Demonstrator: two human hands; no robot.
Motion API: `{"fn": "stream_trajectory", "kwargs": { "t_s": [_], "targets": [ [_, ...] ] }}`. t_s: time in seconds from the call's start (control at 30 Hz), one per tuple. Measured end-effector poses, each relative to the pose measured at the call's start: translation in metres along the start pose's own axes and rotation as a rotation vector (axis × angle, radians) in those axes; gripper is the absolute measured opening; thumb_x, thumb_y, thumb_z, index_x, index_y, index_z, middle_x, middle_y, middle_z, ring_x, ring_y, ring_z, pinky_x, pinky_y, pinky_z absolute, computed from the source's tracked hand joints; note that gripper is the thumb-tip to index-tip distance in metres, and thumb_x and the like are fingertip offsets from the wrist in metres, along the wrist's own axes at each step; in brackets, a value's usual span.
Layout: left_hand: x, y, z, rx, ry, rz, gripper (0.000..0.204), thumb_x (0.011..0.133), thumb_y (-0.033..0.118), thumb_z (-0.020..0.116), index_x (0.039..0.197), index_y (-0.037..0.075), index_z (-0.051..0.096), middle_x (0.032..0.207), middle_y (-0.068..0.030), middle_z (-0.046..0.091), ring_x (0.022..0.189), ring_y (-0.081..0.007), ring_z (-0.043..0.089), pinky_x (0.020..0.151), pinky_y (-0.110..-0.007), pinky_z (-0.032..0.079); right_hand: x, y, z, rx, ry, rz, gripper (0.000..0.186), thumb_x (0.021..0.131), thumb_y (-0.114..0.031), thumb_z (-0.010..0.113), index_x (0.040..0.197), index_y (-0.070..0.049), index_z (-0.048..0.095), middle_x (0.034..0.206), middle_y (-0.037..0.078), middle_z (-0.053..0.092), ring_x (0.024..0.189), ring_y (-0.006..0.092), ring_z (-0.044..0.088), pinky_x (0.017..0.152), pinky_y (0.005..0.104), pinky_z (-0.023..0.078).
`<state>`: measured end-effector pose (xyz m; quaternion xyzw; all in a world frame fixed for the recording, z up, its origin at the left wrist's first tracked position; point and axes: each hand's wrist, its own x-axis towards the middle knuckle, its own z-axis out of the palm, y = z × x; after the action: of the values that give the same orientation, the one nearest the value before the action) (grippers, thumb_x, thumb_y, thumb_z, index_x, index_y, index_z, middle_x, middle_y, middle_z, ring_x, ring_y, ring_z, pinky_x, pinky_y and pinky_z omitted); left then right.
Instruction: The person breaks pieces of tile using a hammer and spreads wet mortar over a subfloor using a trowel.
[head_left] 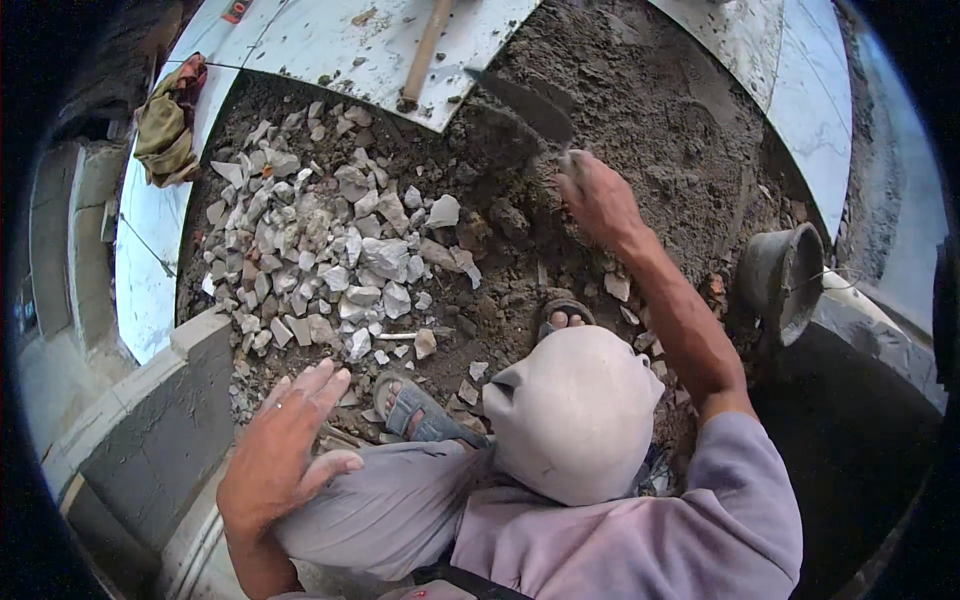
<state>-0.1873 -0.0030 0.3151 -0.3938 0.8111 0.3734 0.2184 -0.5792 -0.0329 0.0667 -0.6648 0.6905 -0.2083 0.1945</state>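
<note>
My right hand (603, 203) is closed round the handle of a trowel (528, 106). Its grey blade points up and left, over dark, wet mortar (660, 130), close to the corner of a white tile slab (350, 45). My left hand (285, 440) is spread with nothing in it, beside my bent knee and above the edge of a low grey wall (160, 430). Between the hands lies a heap of broken pale stones (320, 240) on dark soil. A pale, rounded cap-like shape (575, 415) hides part of the ground.
A wooden-handled tool (428, 50) lies on the slab, its far end out of view. At the right a grey bucket (783, 283) lies tipped. A crumpled cloth (168, 125) hangs over the left slab edge. More white slabs (790, 70) border the mortar.
</note>
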Motion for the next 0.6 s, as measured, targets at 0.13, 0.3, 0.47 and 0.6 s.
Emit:
{"fn": "stream_trajectory", "kwargs": {
  "t_s": [0.13, 0.3, 0.47, 0.6],
  "targets": [
    [-0.008, -0.002, -0.001, -0.064, -0.037, 0.002, 0.076, 0.077, 0.043, 0.066, 0.136, 0.004, 0.037, 0.134, -0.0218, 0.043, 0.124, -0.0378, 0.041, 0.106, -0.047, 0.029, 0.009, 0.02, -0.033, -0.038, -0.019, -0.112, 0.038, 0.092, -0.032, 0.052, 0.115, -0.002, 0.051, 0.096, 0.02, 0.06, 0.092, 0.0375, 0.058, 0.078, 0.044, 0.047],
    [-0.012, -0.006, -0.005, -0.077, -0.011, -0.004, 0.076, 0.077, 0.044, 0.066, 0.135, 0.003, 0.037, 0.134, -0.0221, 0.043, 0.124, -0.0375, 0.041, 0.105, -0.047, 0.03, 0.044, 0.039, -0.052, -0.367, -0.586, -0.167, 0.034, 0.093, -0.033, 0.049, 0.108, -0.003, 0.053, 0.093, 0.016, 0.06, 0.081, 0.0353, 0.061, 0.072, 0.0461, 0.049],
    [-0.004, -0.005, -0.004, -0.078, -0.06, -0.003, 0.081, 0.076, 0.045, 0.066, 0.137, 0.002, 0.035, 0.137, -0.0214, 0.041, 0.127, -0.0366, 0.038, 0.108, -0.046, 0.027, 0.124, 0.133, -0.042, -0.461, -0.459, -0.295, 0.036, 0.093, -0.038, 0.046, 0.104, -0.005, 0.052, 0.082, 0.017, 0.06, 0.074, 0.0374, 0.061, 0.067, 0.0485, 0.049],
    [-0.01, -0.004, 0.002, -0.058, -0.022, -0.013, 0.076, 0.078, 0.044, 0.065, 0.135, 0.002, 0.037, 0.134, -0.0207, 0.044, 0.125, -0.0362, 0.04, 0.106, -0.048, 0.029, 0.14, 0.117, -0.047, -0.466, -0.4, -0.16, 0.044, 0.094, -0.045, 0.041, 0.107, -0.005, 0.053, 0.091, 0.021, 0.063, 0.084, 0.0396, 0.061, 0.074, 0.0491, 0.048]
  ]
}}
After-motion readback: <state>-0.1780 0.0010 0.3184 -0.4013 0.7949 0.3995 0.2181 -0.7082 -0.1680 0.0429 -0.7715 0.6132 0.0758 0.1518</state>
